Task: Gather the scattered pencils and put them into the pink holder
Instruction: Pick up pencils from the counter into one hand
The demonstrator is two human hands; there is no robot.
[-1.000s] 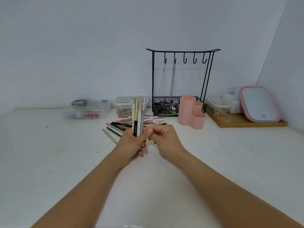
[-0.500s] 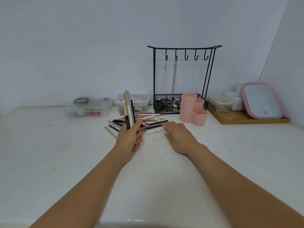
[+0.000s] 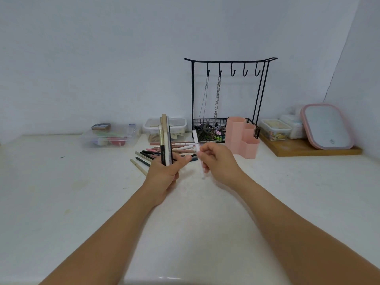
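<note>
left hand (image 3: 164, 173) grips upright pencil bundle (image 3: 166, 140); right hand (image 3: 218, 161) pinches white pencil (image 3: 197, 149); holder (image 3: 242, 138) at 2 o'clock

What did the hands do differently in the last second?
The right hand reached down to the pile of pencils, took a white pencil and lifted it toward the left hand. That hand kept its upright bundle. The pink holder stayed put.

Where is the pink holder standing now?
In the head view, the pink holder stands on the table right of centre, directly before the black wire rack, beyond the right hand.
</note>
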